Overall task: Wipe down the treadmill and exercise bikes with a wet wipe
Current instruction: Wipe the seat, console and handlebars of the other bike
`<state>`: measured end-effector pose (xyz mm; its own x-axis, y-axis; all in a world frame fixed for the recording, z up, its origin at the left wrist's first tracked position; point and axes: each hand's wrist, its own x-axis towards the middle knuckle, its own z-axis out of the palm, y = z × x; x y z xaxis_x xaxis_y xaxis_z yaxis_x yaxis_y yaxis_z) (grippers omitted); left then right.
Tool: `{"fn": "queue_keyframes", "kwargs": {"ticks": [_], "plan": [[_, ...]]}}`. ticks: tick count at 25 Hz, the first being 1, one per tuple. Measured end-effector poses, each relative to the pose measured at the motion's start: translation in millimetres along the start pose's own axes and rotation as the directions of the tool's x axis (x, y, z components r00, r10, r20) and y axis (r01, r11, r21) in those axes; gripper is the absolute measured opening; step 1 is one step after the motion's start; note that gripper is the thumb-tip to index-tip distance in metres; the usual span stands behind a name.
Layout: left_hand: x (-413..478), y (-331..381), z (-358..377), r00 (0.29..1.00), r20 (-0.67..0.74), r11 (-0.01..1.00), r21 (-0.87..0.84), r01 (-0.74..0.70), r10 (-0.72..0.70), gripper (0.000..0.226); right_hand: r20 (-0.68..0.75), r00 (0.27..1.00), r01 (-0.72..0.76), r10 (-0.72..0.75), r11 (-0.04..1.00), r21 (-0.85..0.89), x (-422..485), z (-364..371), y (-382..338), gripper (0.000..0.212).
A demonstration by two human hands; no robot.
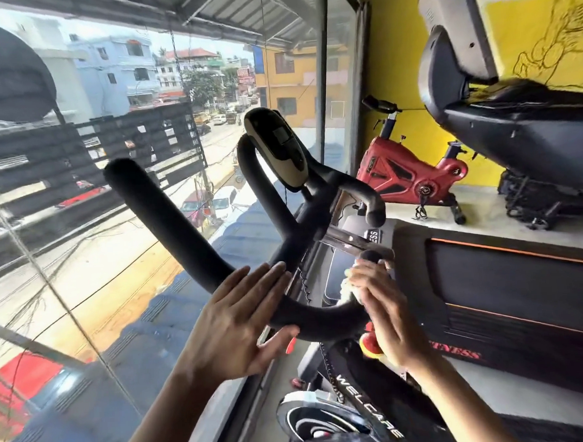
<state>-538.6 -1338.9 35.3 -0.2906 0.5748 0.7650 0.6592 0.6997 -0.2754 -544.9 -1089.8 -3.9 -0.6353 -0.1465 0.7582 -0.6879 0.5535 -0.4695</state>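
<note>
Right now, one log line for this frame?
left hand: rests on black foam bike handlebar | right hand: grips white wet wipe round its right end | phase: wiping

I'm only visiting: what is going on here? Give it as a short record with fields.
left hand: rests flat on the black handlebar, fingers straight
right hand: holds a white wet wipe against the handlebar's right grip
display console: above the handlebar's middle
behind: red exercise bike by the yellow wall
right side: black treadmill

One wide head-worn view looks forward and down, close over the bike handlebar (pixel 170 219).
</note>
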Motion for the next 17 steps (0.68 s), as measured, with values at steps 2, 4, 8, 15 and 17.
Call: {"fn": "queue_keyframes", "kwargs": {"ticks": [2,4,8,15,17], "plan": [[5.1,-0.4,0.9,1.000,0.006,1.000,0.005,-0.003,0.003,0.060,-0.002,0.998,-0.067,0.067,0.997,0.043,20.3,-4.1,15.3,0.050],[10.1,0.6,3.4,1.000,0.023,1.000,0.023,0.000,-0.001,0.062,-0.016,0.991,-0.131,0.132,0.989,0.075,21.4,-1.3,13.7,0.051],[18.4,2.3,5.8,0.999,0.047,0.997,0.073,-0.019,0.016,0.063,0.000,1.000,-0.015,0.015,0.996,0.089,-15.3,11.0,-19.7,0.035],[20.6,12.3,16.0,0.993,-0.103,0.996,0.067,0.063,-0.056,0.053,-0.079,0.949,-0.265,0.304,0.910,0.320,13.8,2.5,23.9,0.052],[19.7,14.2,18.7,0.988,-0.135,0.995,0.053,0.084,-0.076,0.051,-0.068,0.893,-0.346,0.444,0.777,0.526,-14.6,15.8,-2.2,0.051]]}}
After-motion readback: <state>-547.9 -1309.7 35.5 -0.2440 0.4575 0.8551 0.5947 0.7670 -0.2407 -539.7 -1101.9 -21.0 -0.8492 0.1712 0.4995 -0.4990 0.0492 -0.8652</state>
